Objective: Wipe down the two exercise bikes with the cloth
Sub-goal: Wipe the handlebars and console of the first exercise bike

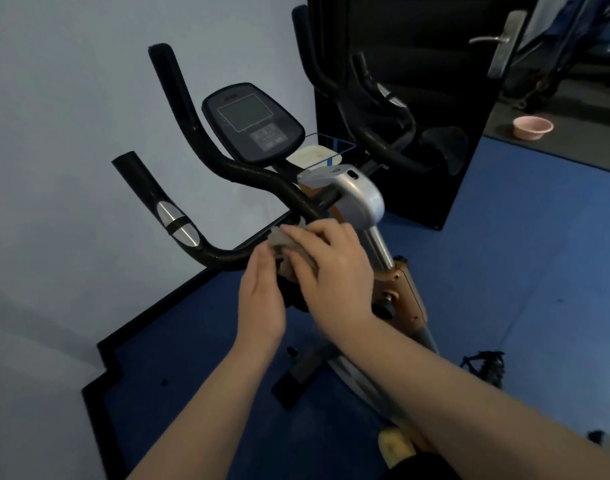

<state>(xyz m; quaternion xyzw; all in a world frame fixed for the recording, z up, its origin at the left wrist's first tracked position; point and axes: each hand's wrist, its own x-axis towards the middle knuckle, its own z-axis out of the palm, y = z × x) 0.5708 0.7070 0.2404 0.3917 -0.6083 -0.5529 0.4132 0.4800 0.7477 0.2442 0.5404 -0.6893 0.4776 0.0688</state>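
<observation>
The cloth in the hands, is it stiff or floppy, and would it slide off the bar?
Probably floppy: the cloth bunches and wrinkles against the handlebar under the right hand. Likely light, since fingers alone hold it. Let go, it might slip off the smooth round bar; the left hand is beside it.

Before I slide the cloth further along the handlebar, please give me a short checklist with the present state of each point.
1. Cloth is on the handlebar: ok, it sits at the bar's centre bend.
2. Right hand holds the cloth: ok, its fingers lie over it.
3. Left hand is at the cloth: ok, its fingertips touch the cloth's near edge.
4. Left grip with the silver sensor is free of obstacles: ok.
5. Console already wiped: cannot tell.
</observation>
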